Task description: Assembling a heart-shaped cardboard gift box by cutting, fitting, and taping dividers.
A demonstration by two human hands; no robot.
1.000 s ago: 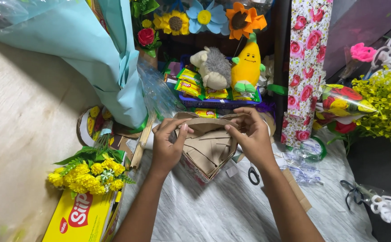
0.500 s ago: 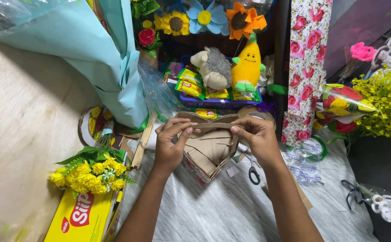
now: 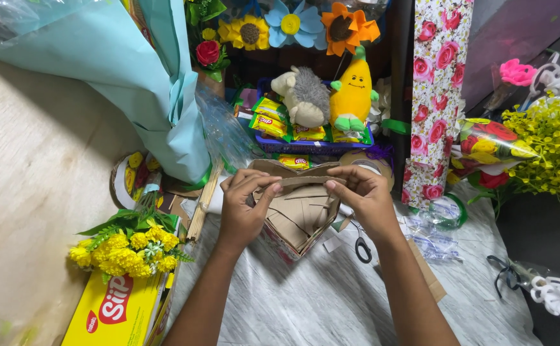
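Here, both hands work mid-table: the left hand point(image 3: 242, 208) and right hand point(image 3: 366, 198) each pinch an end of a brown cardboard strip point(image 3: 302, 182), stretched taut above the heart-shaped cardboard box point(image 3: 298, 224), apparently to line it up.

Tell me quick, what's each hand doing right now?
Left hand: closed, pinching the cardboard strip over the heart-shaped box.
Right hand: closed, pinching the strip's other end.

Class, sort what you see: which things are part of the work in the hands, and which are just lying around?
In use: left hand, right hand, cardboard strip, heart-shaped box.

Lying about: scissors, yellow flowers, yellow carton, banana toy, blue wrapping paper.
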